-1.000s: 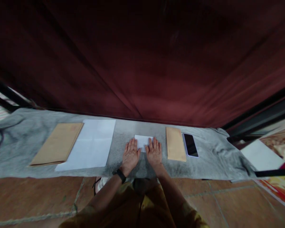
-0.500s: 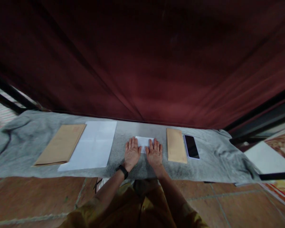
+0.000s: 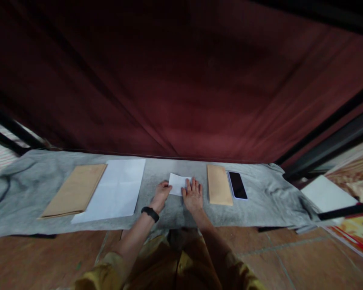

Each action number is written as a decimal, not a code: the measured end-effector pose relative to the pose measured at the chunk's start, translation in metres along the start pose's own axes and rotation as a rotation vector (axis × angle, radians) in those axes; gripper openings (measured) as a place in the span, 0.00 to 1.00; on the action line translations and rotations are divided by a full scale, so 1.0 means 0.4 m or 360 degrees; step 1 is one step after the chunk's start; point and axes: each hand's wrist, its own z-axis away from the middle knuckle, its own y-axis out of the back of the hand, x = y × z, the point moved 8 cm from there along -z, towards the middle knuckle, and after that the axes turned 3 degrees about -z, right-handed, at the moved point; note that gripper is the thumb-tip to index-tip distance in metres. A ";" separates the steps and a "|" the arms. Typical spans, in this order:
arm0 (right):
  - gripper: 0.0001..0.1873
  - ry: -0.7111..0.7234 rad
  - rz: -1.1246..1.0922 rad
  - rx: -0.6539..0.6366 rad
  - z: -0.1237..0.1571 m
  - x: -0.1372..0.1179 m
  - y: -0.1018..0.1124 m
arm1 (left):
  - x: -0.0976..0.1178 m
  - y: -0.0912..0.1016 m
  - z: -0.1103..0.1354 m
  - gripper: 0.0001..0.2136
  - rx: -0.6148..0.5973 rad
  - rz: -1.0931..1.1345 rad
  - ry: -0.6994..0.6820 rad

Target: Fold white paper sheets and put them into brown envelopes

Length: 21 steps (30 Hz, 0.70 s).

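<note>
A small white sheet of folded paper (image 3: 177,185) lies on the grey cloth (image 3: 169,217) in front of me. Its left edge is pinched between the thumb and fingers of my left hand (image 3: 161,192), with a dark band on that wrist. My right hand (image 3: 193,195) rests flat across the paper's right part, fingers spread, and covers some of it. Large white sheets of paper (image 3: 117,187) lie to the left, partly beneath brown envelopes (image 3: 74,189). Just right of my right hand is a smaller tan envelope (image 3: 219,185).
Beside the tan envelope lies a phone (image 3: 238,185) with a dark screen. A dark red curtain (image 3: 181,100) rises behind the cloth-covered surface. Dark metal bars (image 3: 323,133) stand at the right, near a white board (image 3: 328,193). Tiled floor (image 3: 260,249) shows below the front edge.
My left hand has gone from lying flat to pinching the paper's left edge, which now lifts slightly. My right hand stays flat on the paper. The whole view has shifted a little.
</note>
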 end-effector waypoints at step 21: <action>0.23 -0.0775 -0.2215 -0.0242 0.064 0.077 0.034 | 0.084 -0.017 0.296 0.25 -0.0295 -0.0616 -0.1154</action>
